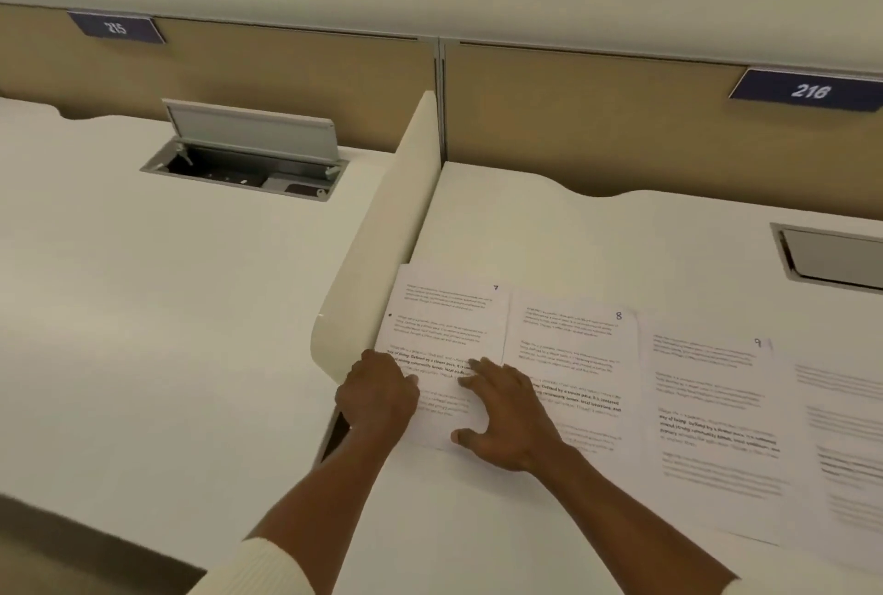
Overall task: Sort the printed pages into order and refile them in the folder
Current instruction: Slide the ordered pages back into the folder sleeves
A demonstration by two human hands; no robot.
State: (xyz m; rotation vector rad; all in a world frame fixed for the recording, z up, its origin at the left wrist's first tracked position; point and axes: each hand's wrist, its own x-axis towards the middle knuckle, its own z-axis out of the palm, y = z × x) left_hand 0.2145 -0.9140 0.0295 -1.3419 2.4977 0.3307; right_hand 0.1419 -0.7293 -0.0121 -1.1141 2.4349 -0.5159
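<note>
right hand [506,413] lies spread, fingers straight and palm down, pressing on page 7 [444,322] near where it meets page 8 [568,346]. left hand [377,396] sits curled at page 7's 9 o'clock edge, close against the desk divider [382,231]; the knuckles hide whether it pinches the sheet or only rests there. my reading is that the flat hand pins the paper so the other can square or lift it.

the pages lie face up in a row on the right-hand desk [549,222], numbers in their top corners. 7 is at about 6 o'clock in the view, 8 at its 3 o'clock and page 9 [707,403] further that way. beyond it a blurred sheet [841,451] is cut by the frame, its number unreadable. side by side like this the order can be checked at a glance, so sorting looks well along. no folder is in view, so refiling is not yet done.

at 10 o'clock an open cable hatch [248,164] in the left-hand desk [143,308] holds what look like sockets, no paper. at 3 o'clock a second hatch [836,260] is closed, contents hidden.
</note>
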